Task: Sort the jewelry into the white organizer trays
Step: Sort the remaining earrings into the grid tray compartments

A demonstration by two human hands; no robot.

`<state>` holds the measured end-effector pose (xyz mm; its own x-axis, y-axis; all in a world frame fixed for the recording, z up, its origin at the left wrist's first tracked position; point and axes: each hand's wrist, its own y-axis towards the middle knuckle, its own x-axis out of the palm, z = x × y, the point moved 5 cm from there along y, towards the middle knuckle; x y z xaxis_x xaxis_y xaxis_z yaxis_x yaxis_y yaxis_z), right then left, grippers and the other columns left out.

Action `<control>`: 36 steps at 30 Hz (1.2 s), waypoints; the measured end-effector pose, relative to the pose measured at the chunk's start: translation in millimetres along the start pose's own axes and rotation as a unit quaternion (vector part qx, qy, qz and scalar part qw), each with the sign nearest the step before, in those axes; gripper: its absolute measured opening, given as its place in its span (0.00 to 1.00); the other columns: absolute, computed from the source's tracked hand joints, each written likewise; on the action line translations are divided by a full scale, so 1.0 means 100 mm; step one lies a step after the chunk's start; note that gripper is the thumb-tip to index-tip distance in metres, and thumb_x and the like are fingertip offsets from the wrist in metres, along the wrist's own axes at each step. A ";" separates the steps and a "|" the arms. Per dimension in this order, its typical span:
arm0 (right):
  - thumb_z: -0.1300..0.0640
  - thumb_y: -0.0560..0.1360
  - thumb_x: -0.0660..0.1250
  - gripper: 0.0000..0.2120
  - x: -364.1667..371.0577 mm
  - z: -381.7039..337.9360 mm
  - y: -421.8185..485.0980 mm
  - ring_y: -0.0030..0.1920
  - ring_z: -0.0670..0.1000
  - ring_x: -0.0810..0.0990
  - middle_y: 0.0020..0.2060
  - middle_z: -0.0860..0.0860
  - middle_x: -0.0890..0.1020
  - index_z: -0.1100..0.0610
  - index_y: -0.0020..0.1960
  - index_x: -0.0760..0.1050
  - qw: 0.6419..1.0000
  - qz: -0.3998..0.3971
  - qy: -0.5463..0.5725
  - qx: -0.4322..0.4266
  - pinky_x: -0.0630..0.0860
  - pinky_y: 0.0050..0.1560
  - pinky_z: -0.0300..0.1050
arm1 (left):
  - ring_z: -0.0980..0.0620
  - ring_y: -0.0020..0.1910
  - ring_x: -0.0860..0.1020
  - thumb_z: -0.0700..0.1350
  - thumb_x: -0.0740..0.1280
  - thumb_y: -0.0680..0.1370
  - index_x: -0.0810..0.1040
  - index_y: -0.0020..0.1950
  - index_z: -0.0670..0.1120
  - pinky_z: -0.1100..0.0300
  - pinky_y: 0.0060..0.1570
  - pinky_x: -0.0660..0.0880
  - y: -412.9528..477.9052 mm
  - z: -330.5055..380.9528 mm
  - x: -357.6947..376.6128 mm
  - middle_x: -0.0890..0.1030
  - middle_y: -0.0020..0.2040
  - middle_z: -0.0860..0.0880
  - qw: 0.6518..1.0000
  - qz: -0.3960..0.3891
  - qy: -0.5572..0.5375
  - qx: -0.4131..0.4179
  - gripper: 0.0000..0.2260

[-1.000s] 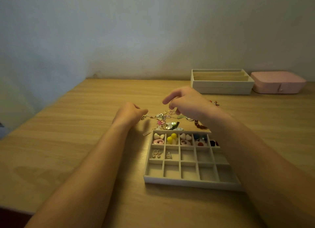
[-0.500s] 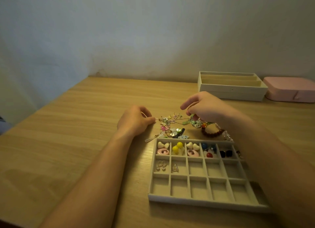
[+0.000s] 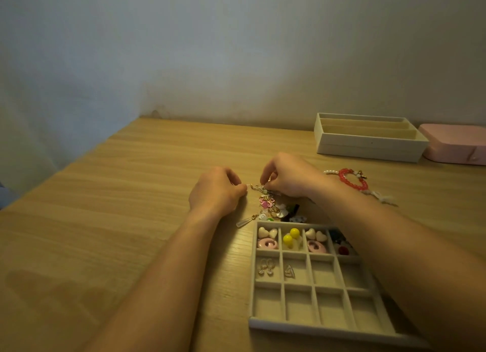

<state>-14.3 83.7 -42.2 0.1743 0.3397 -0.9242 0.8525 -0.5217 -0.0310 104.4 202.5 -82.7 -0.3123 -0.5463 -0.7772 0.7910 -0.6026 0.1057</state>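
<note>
Head view: compared with half a second ago, the two hands have drawn closer together over the jewelry pile (image 3: 273,208), leaving only a short gap between their fingertips. The right forearm now crosses the far right corner of the white grid tray (image 3: 253,272), and the red bead bracelet (image 3: 352,180) shows in full on the wooden table (image 3: 131,194) beyond that wrist.

The left hand (image 3: 218,191) has its fingers curled, with thumb and forefinger pinched on one end of a small gold chain piece (image 3: 259,188). The right hand (image 3: 292,175) is curled too, its fingertips closed on the other end. The chain piece sits low, just above the far edge of the pile, which lies just behind the grid tray. Hearts, yellow balls and pink rings fill the tray's far row. A second white tray (image 3: 368,148) and a pink box (image 3: 455,144) stand by the wall.
</note>
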 end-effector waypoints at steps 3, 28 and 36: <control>0.57 0.78 0.72 0.05 0.00 -0.01 0.00 0.49 0.48 0.79 0.45 0.45 0.81 0.51 0.51 0.85 1.000 0.000 -0.009 0.001 0.74 0.47 0.42 | 0.49 0.48 0.81 0.55 0.73 0.72 0.79 0.40 0.54 0.52 0.51 0.79 0.00 0.00 -0.01 0.82 0.45 0.53 1.000 0.012 0.003 -0.012 0.07; 0.55 0.83 0.63 0.02 -0.11 0.24 -0.13 0.45 0.47 0.76 0.46 0.49 0.79 0.52 0.53 0.74 0.997 -0.047 0.059 0.015 0.72 0.43 0.41 | 0.53 0.47 0.79 0.53 0.74 0.75 0.81 0.43 0.54 0.50 0.53 0.78 -0.10 0.08 0.00 0.80 0.42 0.57 0.997 -0.048 -0.038 0.042 0.05; 0.54 0.83 0.64 0.05 -0.22 0.29 -0.13 0.44 0.48 0.80 0.46 0.49 0.82 0.54 0.54 0.77 0.982 0.029 0.186 0.024 0.75 0.40 0.39 | 0.59 0.41 0.76 0.50 0.72 0.77 0.80 0.44 0.54 0.59 0.43 0.71 -0.14 0.17 -0.10 0.78 0.42 0.57 0.990 0.016 -0.116 0.076 0.03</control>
<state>-43.3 60.2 -32.9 0.3979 0.5656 -0.7223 0.8130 -0.5823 -0.0080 87.7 206.1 -65.4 -0.4148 -0.6749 -0.6103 0.7196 -0.6538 0.2339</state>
